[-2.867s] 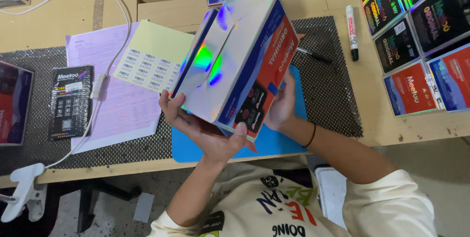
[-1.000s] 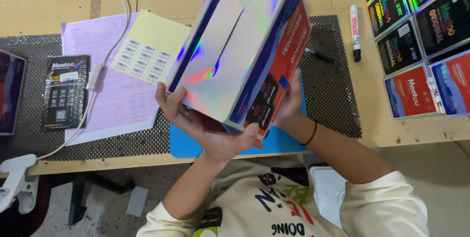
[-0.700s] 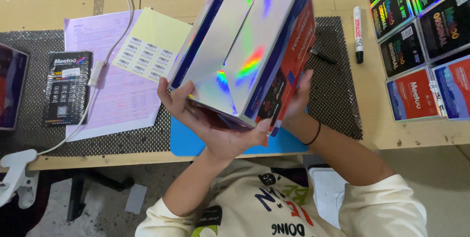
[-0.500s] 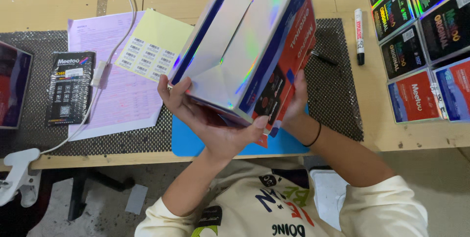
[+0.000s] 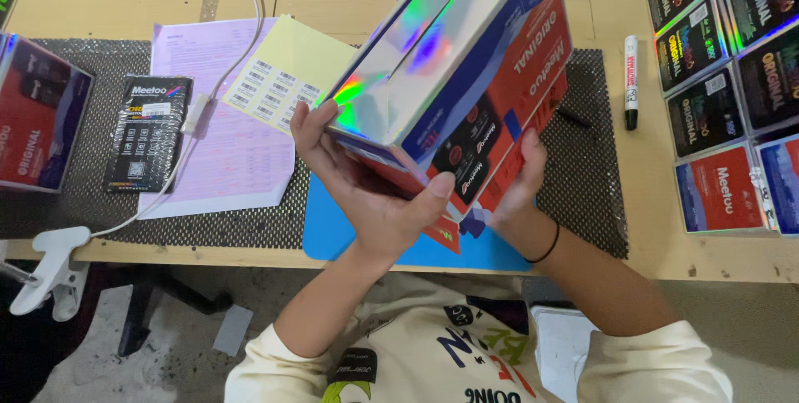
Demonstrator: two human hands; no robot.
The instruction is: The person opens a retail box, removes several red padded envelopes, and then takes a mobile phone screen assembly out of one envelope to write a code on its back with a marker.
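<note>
A large shiny box with a holographic silver face and red and blue sides is held tilted above the blue mat. My left hand cups its lower left corner from beneath, thumb pressed on the red side. My right hand supports the lower right edge, fingers behind the box. A black band circles my right wrist.
A pink sheet and a yellow label sheet lie on the black mesh mat. A small black packet and a white cable lie left. Several boxes are stacked right, beside a marker.
The box has been lifted a little and turned in both hands, its red side swinging more toward me. Both hands have kept their hold throughout.
</note>
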